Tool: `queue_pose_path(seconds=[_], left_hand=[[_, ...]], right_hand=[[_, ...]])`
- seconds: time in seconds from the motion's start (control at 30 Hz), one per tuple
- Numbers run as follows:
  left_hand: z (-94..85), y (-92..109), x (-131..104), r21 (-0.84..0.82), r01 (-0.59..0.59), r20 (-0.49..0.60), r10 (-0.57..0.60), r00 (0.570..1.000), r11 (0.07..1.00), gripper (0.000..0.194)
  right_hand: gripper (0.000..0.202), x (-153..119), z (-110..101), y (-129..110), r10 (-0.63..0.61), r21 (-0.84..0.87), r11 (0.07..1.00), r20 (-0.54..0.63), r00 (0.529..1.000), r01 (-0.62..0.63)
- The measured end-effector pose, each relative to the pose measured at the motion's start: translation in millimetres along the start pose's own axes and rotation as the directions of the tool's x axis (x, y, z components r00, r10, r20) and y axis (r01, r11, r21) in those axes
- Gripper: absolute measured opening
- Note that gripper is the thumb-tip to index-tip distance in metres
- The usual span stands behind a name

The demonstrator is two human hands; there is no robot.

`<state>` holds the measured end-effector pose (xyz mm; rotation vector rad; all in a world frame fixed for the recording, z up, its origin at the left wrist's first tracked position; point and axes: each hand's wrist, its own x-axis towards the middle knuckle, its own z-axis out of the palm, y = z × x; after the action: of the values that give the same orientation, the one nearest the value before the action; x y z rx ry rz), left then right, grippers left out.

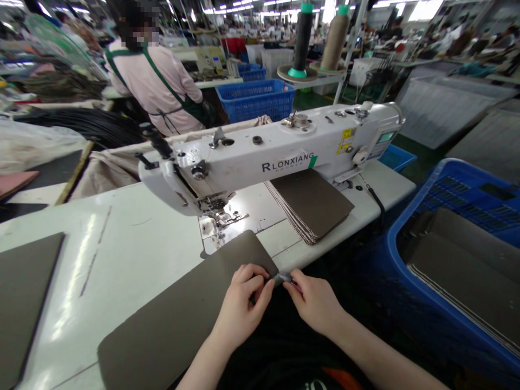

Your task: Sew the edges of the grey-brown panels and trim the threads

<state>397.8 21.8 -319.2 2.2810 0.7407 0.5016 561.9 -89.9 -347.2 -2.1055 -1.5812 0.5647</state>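
Observation:
A flat grey-brown panel (174,314) with rounded corners lies on the sewing table in front of me. My left hand (246,298) rests over its near right corner, with thumb and fingers pinched at the edge. Beside that corner, my right hand (314,300) is closed around small thread snips (285,277); only the grey tip and a bit of purple handle show. The tip of the snips is at the panel's corner, close to my left fingertips. Beyond the panel stands a white sewing machine (244,157), its needle area lit. Any thread at the corner is too small to make out.
A stack of similar panels (312,203) sits under the machine arm. Another panel (24,303) lies at the left. To the right, a blue basket (392,244) holds more panels. Thread cones (303,40) stand behind the machine. A co-worker (154,86) faces away.

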Motion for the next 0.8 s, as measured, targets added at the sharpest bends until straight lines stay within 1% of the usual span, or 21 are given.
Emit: queue_pose_path(seconds=[0.1, 0.23, 0.3, 0.37, 0.4, 0.43, 0.5, 0.53, 0.57, 0.6, 0.67, 0.73, 0.8], left_hand=[[2.2, -1.8, 1.0, -0.025, 0.028, -0.034, -0.029, 0.999, 0.999, 0.028], [3.0, -1.9, 1.8, -0.019, 0.028, -0.031, -0.028, 0.999, 0.999, 0.023], [3.5, -2.0, 2.1, 0.004, 0.021, -0.034, -0.020, 0.999, 1.000, 0.023], [4.8, -2.7, 2.4, 0.031, 0.014, -0.042, -0.012, 0.999, 0.999, 0.022], [5.8, -3.3, 2.5, 0.043, 0.010, -0.045, -0.008, 0.999, 0.999, 0.022], [6.7, -4.0, 2.6, 0.055, 0.006, -0.046, -0.003, 0.999, 0.998, 0.023], [8.6, -5.8, 2.8, 0.070, 0.000, -0.043, 0.004, 0.999, 0.998, 0.023], [9.4, -6.7, 2.8, 0.076, -0.001, -0.040, 0.004, 0.999, 0.997, 0.022], [10.3, -7.6, 2.9, 0.083, -0.001, -0.038, 0.004, 0.999, 0.997, 0.020], [11.1, -8.4, 3.1, 0.093, 0.000, -0.036, 0.003, 0.999, 0.996, 0.016], [13.0, -9.4, 3.8, 0.125, 0.003, -0.035, 0.001, 0.999, 0.992, 0.006], [15.1, -9.5, 4.9, 0.172, 0.006, -0.032, 0.000, 0.999, 0.985, 0.012], [17.1, -8.8, 6.2, 0.215, 0.009, -0.032, -0.002, 0.999, 0.977, 0.014]], right_hand=[[0.019, 0.4, -1.6, -2.0, 0.007, -0.013, 1.000, 0.000, 1.000, -0.007], [0.017, -0.3, -2.7, -3.0, 0.004, -0.029, 1.000, -0.002, 1.000, -0.004], [0.017, -0.5, -1.0, -2.5, 0.010, -0.007, 1.000, -0.009, 1.000, -0.010], [0.017, 0.6, 2.7, -1.4, 0.029, 0.092, 0.995, -0.014, 0.999, -0.028], [0.018, 1.8, 4.9, -0.7, 0.037, 0.186, 0.982, -0.007, 0.999, -0.036], [0.021, 3.3, 7.0, 0.0, 0.044, 0.297, 0.954, 0.007, 0.999, -0.044], [0.028, 6.5, 9.9, 1.6, 0.057, 0.497, 0.865, 0.027, 0.998, -0.063], [0.030, 7.7, 10.3, 2.4, 0.063, 0.553, 0.831, 0.028, 0.998, -0.068], [0.030, 8.2, 9.8, 3.2, 0.072, 0.566, 0.822, 0.019, 0.997, -0.070], [0.029, 8.0, 8.5, 3.9, 0.080, 0.539, 0.840, 0.006, 0.997, -0.070], [0.024, 5.4, 4.7, 5.1, 0.081, 0.408, 0.910, -0.019, 0.997, -0.066], [0.021, 1.3, 1.2, 5.6, 0.072, 0.245, 0.967, -0.030, 0.997, -0.063], [0.021, -2.2, -0.5, 5.4, 0.058, 0.130, 0.990, -0.032, 0.998, -0.053]])
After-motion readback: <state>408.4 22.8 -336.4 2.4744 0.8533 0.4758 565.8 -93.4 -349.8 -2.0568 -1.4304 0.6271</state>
